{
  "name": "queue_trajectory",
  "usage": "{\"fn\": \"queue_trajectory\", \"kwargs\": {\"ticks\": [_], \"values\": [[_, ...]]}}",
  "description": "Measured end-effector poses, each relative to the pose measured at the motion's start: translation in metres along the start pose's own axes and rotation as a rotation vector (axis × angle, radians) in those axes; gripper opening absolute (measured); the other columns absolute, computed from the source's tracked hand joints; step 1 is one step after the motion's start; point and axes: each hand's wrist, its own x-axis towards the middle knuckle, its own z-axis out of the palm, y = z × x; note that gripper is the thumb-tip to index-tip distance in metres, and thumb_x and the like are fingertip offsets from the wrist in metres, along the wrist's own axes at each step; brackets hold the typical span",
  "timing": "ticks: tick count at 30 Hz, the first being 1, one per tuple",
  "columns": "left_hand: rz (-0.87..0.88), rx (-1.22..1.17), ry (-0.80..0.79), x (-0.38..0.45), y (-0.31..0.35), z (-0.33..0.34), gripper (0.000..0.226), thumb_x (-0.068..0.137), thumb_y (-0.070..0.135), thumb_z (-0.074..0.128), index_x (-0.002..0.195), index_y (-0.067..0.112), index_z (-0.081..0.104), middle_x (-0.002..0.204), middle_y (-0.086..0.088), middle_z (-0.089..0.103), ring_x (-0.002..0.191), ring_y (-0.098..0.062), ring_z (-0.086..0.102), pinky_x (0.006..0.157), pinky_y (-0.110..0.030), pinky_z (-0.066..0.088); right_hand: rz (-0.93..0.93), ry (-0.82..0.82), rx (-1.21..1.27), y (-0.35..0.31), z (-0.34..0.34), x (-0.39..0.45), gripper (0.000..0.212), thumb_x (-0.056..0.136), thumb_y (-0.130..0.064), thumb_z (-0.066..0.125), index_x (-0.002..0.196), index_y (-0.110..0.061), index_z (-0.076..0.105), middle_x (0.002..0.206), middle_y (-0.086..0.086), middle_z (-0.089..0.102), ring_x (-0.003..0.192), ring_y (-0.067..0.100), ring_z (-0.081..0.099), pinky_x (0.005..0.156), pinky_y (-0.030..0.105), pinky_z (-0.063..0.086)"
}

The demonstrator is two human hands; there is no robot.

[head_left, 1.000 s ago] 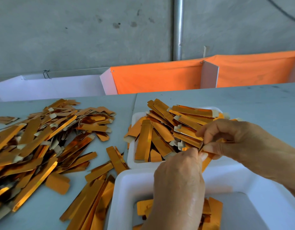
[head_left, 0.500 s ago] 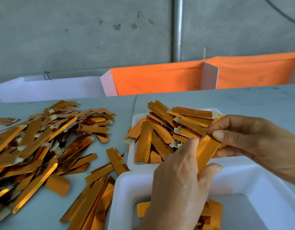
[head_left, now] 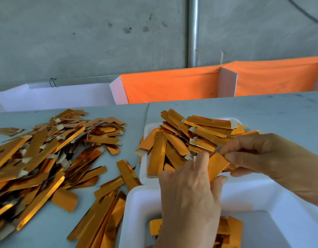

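Note:
A shiny orange-gold foil card strip (head_left: 216, 164) is held between both hands above the near white foam tray (head_left: 136, 208). My left hand (head_left: 188, 197) pinches its lower end between thumb and fingers. My right hand (head_left: 265, 158) pinches its upper end. A far white foam tray (head_left: 143, 169) holds a heap of the same gold strips (head_left: 190, 138). Several short gold pieces (head_left: 228, 231) lie in the near tray, partly hidden by my left hand.
A large loose pile of gold strips (head_left: 47, 154) covers the grey table (head_left: 262, 111) on the left, with more strips (head_left: 104, 217) beside the near tray. Orange and white dividers (head_left: 172, 85) stand along the back edge before a concrete wall.
The strip, edge-on and barely visible between my fingertips a second ago, now shows its flat gold face. My left thumb has come round under its lower end; both hands stay above the near tray.

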Motion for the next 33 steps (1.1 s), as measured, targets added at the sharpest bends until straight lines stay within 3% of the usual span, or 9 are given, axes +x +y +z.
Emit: {"fn": "queue_trajectory", "kwargs": {"ticks": [4, 7, 10, 14, 19, 24, 27, 29, 33], "values": [[-0.032, -0.076, -0.056, 0.003, 0.000, 0.001, 0.045, 0.091, 0.059, 0.031, 0.130, 0.039, 0.021, 0.115, 0.017, 0.048, 0.094, -0.002, 0.044, 0.076, -0.017, 0.035, 0.017, 0.011, 0.076, 0.001, 0.001, 0.001, 0.028, 0.064, -0.041, 0.067, 0.085, -0.026, 0.077, 0.085, 0.004, 0.073, 0.081, 0.014, 0.070, 0.069, 0.023, 0.057], [-0.028, -0.166, -0.029, 0.003, 0.003, 0.001, 0.052, 0.088, 0.062, 0.030, 0.135, 0.042, 0.020, 0.120, 0.022, 0.043, 0.100, 0.002, 0.039, 0.079, -0.012, 0.033, 0.002, -0.004, 0.143, 0.000, -0.003, -0.001, 0.040, 0.066, -0.050, 0.079, 0.092, -0.019, 0.076, 0.088, 0.013, 0.071, 0.083, 0.020, 0.070, 0.071, 0.027, 0.058], [-0.034, -0.243, 0.034, 0.003, 0.006, 0.001, 0.042, 0.088, 0.061, 0.037, 0.125, 0.040, 0.036, 0.105, 0.023, 0.040, 0.094, 0.005, 0.038, 0.073, -0.005, 0.031, 0.010, -0.048, 0.160, -0.003, -0.002, -0.002, 0.032, 0.071, -0.042, 0.076, 0.091, -0.016, 0.075, 0.085, 0.014, 0.070, 0.081, 0.021, 0.069, 0.076, 0.033, 0.059], [-0.036, -0.323, 0.087, 0.005, 0.006, -0.001, 0.046, 0.090, 0.052, 0.048, 0.133, 0.038, 0.043, 0.111, 0.025, 0.049, 0.104, 0.004, 0.046, 0.086, -0.010, 0.043, 0.013, -0.072, 0.173, -0.004, 0.001, -0.003, 0.027, 0.073, -0.038, 0.069, 0.090, -0.017, 0.075, 0.085, 0.010, 0.072, 0.081, 0.017, 0.069, 0.073, 0.028, 0.057], [-0.038, -0.441, 0.108, 0.006, 0.007, -0.007, 0.040, 0.086, 0.051, 0.055, 0.124, 0.038, 0.053, 0.091, 0.027, 0.050, 0.092, 0.008, 0.048, 0.073, -0.002, 0.040, -0.010, -0.006, 0.255, -0.005, -0.001, -0.003, 0.027, 0.068, -0.037, 0.072, 0.088, -0.018, 0.074, 0.079, 0.010, 0.069, 0.074, 0.017, 0.069, 0.063, 0.023, 0.056], [-0.025, -0.534, 0.094, 0.007, 0.004, -0.010, 0.037, 0.084, 0.049, 0.057, 0.119, 0.036, 0.058, 0.101, 0.025, 0.052, 0.100, 0.011, 0.047, 0.080, -0.003, 0.040, -0.016, -0.043, 0.315, -0.007, -0.005, -0.005, 0.032, 0.060, -0.026, 0.072, 0.091, -0.025, 0.072, 0.082, 0.008, 0.071, 0.070, 0.018, 0.069, 0.060, 0.022, 0.055], [-0.039, -0.588, 0.057, 0.005, 0.004, -0.010, 0.036, 0.083, 0.052, 0.057, 0.118, 0.043, 0.056, 0.101, 0.027, 0.057, 0.100, 0.012, 0.050, 0.080, -0.003, 0.042, -0.047, -0.057, 0.262, -0.007, -0.007, -0.006, 0.047, 0.052, -0.045, 0.087, 0.089, -0.019, 0.073, 0.079, 0.006, 0.070, 0.073, 0.017, 0.070, 0.062, 0.022, 0.056], [-0.053, -0.636, 0.051, 0.006, 0.005, -0.013, 0.022, 0.083, 0.050, 0.060, 0.105, 0.051, 0.056, 0.098, 0.026, 0.060, 0.098, 0.009, 0.054, 0.080, -0.007, 0.045, -0.069, -0.043, 0.240, -0.007, -0.009, -0.006, 0.060, 0.047, -0.057, 0.087, 0.091, -0.018, 0.072, 0.080, 0.006, 0.070, 0.076, 0.017, 0.070, 0.063, 0.022, 0.056], [-0.047, -0.666, 0.043, 0.006, 0.005, -0.018, 0.011, 0.082, 0.051, 0.061, 0.090, 0.056, 0.056, 0.097, 0.028, 0.061, 0.096, 0.008, 0.056, 0.078, -0.006, 0.043, -0.128, -0.105, 0.190, -0.009, -0.013, -0.009, 0.055, 0.057, -0.060, 0.082, 0.094, -0.021, 0.070, 0.085, 0.007, 0.071, 0.082, 0.018, 0.069, 0.068, 0.023, 0.055]]}}
